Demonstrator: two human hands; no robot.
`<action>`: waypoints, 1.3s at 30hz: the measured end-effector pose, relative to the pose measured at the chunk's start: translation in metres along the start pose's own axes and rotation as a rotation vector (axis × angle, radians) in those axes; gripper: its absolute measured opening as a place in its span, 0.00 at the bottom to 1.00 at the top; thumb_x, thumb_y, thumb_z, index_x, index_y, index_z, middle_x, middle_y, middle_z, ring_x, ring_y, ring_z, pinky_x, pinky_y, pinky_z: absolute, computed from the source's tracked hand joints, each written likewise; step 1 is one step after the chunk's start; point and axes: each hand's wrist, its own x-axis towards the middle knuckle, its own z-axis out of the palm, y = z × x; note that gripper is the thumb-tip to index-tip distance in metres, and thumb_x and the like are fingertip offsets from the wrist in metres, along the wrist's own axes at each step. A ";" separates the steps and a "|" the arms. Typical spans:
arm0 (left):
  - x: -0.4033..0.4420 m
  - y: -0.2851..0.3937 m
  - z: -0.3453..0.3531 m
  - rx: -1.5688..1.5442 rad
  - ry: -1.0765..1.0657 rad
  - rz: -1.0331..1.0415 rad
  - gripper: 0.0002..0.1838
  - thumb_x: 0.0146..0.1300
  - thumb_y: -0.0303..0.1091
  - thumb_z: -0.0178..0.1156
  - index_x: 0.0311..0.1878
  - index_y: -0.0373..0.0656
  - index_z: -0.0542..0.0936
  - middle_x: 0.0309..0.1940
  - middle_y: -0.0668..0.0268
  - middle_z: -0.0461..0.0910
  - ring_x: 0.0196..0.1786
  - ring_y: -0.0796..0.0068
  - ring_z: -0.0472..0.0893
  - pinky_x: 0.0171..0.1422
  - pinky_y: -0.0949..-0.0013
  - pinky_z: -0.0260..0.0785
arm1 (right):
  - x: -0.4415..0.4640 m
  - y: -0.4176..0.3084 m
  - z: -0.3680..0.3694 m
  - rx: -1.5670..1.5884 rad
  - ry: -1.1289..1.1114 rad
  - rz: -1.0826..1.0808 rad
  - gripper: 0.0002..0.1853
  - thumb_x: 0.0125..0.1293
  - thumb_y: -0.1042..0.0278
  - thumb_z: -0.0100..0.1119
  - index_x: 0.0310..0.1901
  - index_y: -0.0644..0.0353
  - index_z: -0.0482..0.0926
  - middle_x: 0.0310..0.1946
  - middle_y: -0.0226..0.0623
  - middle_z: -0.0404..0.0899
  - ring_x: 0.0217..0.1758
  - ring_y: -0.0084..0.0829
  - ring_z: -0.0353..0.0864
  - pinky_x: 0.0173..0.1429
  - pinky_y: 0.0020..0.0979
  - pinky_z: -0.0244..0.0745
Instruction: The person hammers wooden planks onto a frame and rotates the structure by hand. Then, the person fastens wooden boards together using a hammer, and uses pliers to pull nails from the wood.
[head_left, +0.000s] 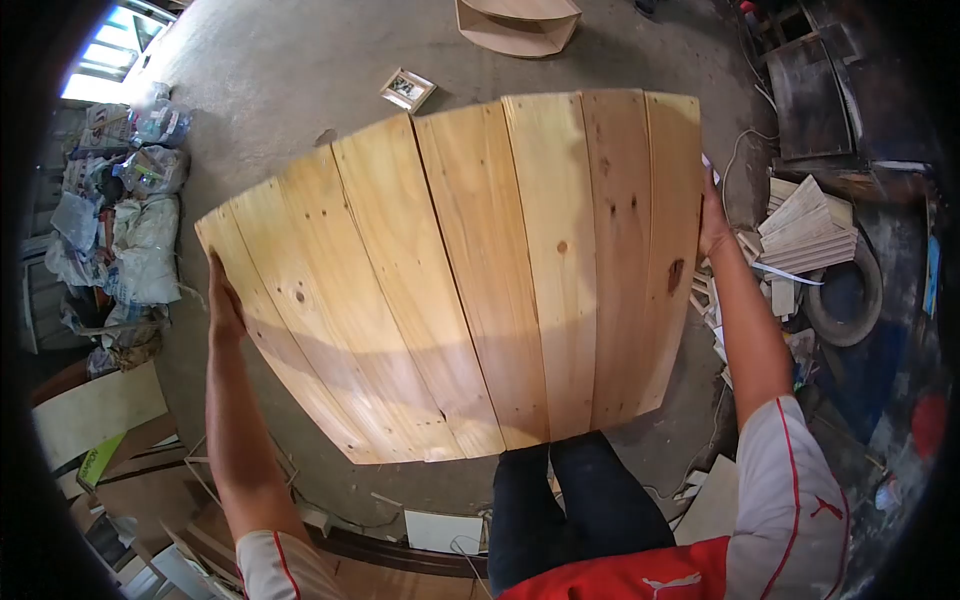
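Observation:
A large wooden panel (pixel 465 270) made of several pine planks side by side spans the middle of the head view, held up in front of my body. Dark knots and small nail holes mark its face, and a shadow band crosses its lower part. My left hand (pixel 225 305) grips the left edge, its fingers partly hidden behind the wood. On the opposite edge my right hand (pixel 713 218) is closed around the panel, with the fingertips out of sight. What lies under the panel is hidden.
A small framed picture (pixel 408 90) and a light wooden shelf piece (pixel 518 25) lie on the concrete floor ahead. Stuffed plastic bags (pixel 145 245) line the left. To the right are stacked wood offcuts (pixel 808 228) and a tire (pixel 868 310). Boards (pixel 105 410) clutter the lower left.

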 end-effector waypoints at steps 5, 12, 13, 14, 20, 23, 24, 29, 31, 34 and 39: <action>0.055 0.011 0.007 0.087 -0.046 -0.083 0.45 0.77 0.65 0.50 0.84 0.43 0.53 0.83 0.61 0.58 0.81 0.64 0.65 0.80 0.61 0.63 | 0.043 0.013 -0.007 -0.222 0.093 -0.134 0.36 0.66 0.55 0.74 0.69 0.65 0.72 0.58 0.41 0.83 0.58 0.36 0.85 0.61 0.37 0.82; 0.145 -0.004 -0.026 0.686 0.344 -0.165 0.43 0.67 0.71 0.62 0.62 0.34 0.79 0.52 0.61 0.84 0.51 0.71 0.83 0.55 0.68 0.74 | 0.111 -0.014 0.030 -0.285 0.037 -0.107 0.36 0.68 0.54 0.72 0.73 0.59 0.69 0.61 0.37 0.81 0.62 0.32 0.81 0.65 0.38 0.79; 0.142 -0.007 -0.004 0.645 0.361 -0.053 0.42 0.65 0.71 0.64 0.57 0.35 0.82 0.47 0.62 0.85 0.46 0.73 0.82 0.52 0.69 0.74 | 0.122 -0.016 0.031 -0.301 0.031 -0.092 0.36 0.68 0.53 0.72 0.72 0.59 0.70 0.60 0.37 0.81 0.62 0.32 0.81 0.64 0.38 0.79; 0.137 -0.011 0.010 0.604 0.379 0.062 0.41 0.63 0.71 0.67 0.52 0.35 0.84 0.42 0.64 0.85 0.41 0.76 0.82 0.48 0.71 0.74 | 0.131 -0.016 0.030 -0.317 0.022 -0.080 0.36 0.69 0.52 0.72 0.72 0.59 0.70 0.60 0.38 0.82 0.61 0.32 0.82 0.64 0.37 0.79; 0.151 -0.025 0.029 0.741 0.465 0.083 0.31 0.65 0.63 0.71 0.47 0.38 0.86 0.37 0.68 0.85 0.38 0.79 0.80 0.45 0.71 0.72 | 0.177 -0.010 0.024 -0.431 0.113 -0.073 0.31 0.72 0.52 0.69 0.70 0.58 0.74 0.58 0.36 0.84 0.57 0.29 0.83 0.62 0.35 0.79; 0.139 -0.035 0.037 0.701 0.478 0.128 0.28 0.65 0.63 0.71 0.40 0.42 0.85 0.32 0.71 0.83 0.34 0.82 0.77 0.40 0.73 0.69 | 0.171 -0.003 0.029 -0.460 0.134 -0.097 0.30 0.74 0.53 0.67 0.71 0.59 0.73 0.58 0.35 0.84 0.57 0.28 0.83 0.61 0.34 0.79; 0.138 -0.040 0.034 0.666 0.477 0.139 0.28 0.65 0.63 0.71 0.40 0.42 0.85 0.32 0.71 0.82 0.33 0.82 0.76 0.40 0.73 0.69 | 0.171 -0.001 0.027 -0.458 0.139 -0.099 0.30 0.75 0.53 0.66 0.72 0.59 0.73 0.58 0.34 0.84 0.56 0.28 0.83 0.60 0.34 0.79; 0.138 -0.045 0.025 0.816 0.457 0.105 0.32 0.67 0.63 0.69 0.50 0.39 0.84 0.37 0.67 0.85 0.38 0.79 0.80 0.44 0.73 0.71 | 0.147 0.017 0.049 -0.885 0.322 -0.332 0.39 0.67 0.48 0.72 0.76 0.49 0.69 0.71 0.42 0.73 0.67 0.37 0.78 0.69 0.40 0.74; 0.131 -0.073 0.022 0.859 0.494 0.312 0.38 0.70 0.62 0.65 0.63 0.33 0.77 0.52 0.54 0.85 0.53 0.66 0.85 0.58 0.64 0.74 | 0.099 0.046 0.080 -1.437 0.539 -0.415 0.44 0.62 0.44 0.74 0.78 0.38 0.66 0.80 0.46 0.59 0.79 0.45 0.64 0.77 0.53 0.62; 0.067 -0.102 0.029 1.109 0.578 0.363 0.43 0.73 0.61 0.61 0.75 0.34 0.67 0.72 0.41 0.70 0.74 0.46 0.71 0.76 0.49 0.63 | 0.021 0.106 0.105 -1.894 0.462 -0.397 0.46 0.63 0.35 0.68 0.81 0.21 0.58 0.87 0.42 0.40 0.89 0.55 0.36 0.82 0.71 0.38; -0.042 -0.159 0.027 1.332 0.621 0.345 0.42 0.74 0.60 0.60 0.78 0.37 0.64 0.78 0.38 0.60 0.80 0.36 0.60 0.81 0.45 0.56 | 0.026 0.122 0.102 -1.887 0.495 -0.434 0.42 0.68 0.30 0.60 0.81 0.18 0.56 0.87 0.37 0.41 0.89 0.51 0.35 0.82 0.72 0.36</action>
